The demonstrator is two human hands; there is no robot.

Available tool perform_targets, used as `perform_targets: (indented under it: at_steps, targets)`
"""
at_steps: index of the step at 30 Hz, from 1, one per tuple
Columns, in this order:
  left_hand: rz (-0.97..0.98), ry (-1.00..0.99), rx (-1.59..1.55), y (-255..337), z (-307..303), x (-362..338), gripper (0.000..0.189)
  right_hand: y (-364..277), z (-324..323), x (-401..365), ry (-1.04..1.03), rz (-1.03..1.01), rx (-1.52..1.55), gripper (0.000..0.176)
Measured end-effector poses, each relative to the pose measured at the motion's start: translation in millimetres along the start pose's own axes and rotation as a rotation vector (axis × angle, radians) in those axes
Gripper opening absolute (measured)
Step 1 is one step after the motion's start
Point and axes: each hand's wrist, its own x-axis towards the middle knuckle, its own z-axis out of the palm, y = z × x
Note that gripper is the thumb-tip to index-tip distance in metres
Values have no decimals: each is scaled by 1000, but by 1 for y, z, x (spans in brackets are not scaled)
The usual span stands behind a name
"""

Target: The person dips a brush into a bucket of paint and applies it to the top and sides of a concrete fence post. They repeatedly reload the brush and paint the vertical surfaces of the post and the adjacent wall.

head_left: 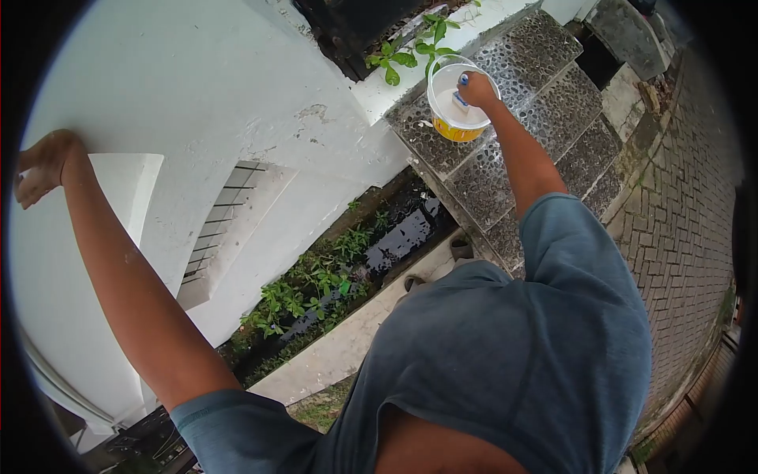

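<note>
My right hand is closed around the blue handle of a paintbrush. The brush head is inside a white plastic bucket with a yellow label, and pale paint shows around it. The bucket stands on pebbled stone slabs, its wire handle tipped over the rim. Far out to the left, my left hand is against the white wall, beside a recess. Its fingers are stretched out and nothing shows in them; the fingertips are partly lost at the view's edge.
Below the wall runs a drainage ditch with dark water and green plants. My feet are on a narrow concrete ledge beside it. A barred opening sits in the wall. Brick paving lies at right, leafy sprigs near the bucket.
</note>
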Motion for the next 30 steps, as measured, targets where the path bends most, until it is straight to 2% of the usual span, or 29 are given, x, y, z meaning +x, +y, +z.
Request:
perform_targets:
  at_steps: [1,4,5,8,11,15,21,25,29,30]
  targets:
    - [43,-20,32,10,-2,-7,74,0,-11,-5,40,14,29,34]
    - [114,-50,119,28,-4,-16,77,-5,-52,-22,136,98,106,36]
    - [107,-56,144,30,-6,-17,80,-10,-66,-35,182,99,170,28]
    - [56,-66,212,30,-8,-17,93,5,-75,-57,209,332,658,20]
    - [136,-26,205,6,-3,-3,105,16,-75,-75,334,413,1067,14]
    - [107,-33,225,27,-6,-15,111,17,-83,-96,429,531,1270,18]
    - [108,-38,233,28,-7,-16,113,20,-87,-114,481,586,1380,21]
    - [72,-55,269,37,-8,-22,114,21,-84,-126,461,615,1317,23]
    - [90,-42,282,32,-8,-20,113,21,-76,-128,604,798,1459,25]
    - [102,-32,284,31,-7,-19,112,25,-74,-129,565,796,1503,25]
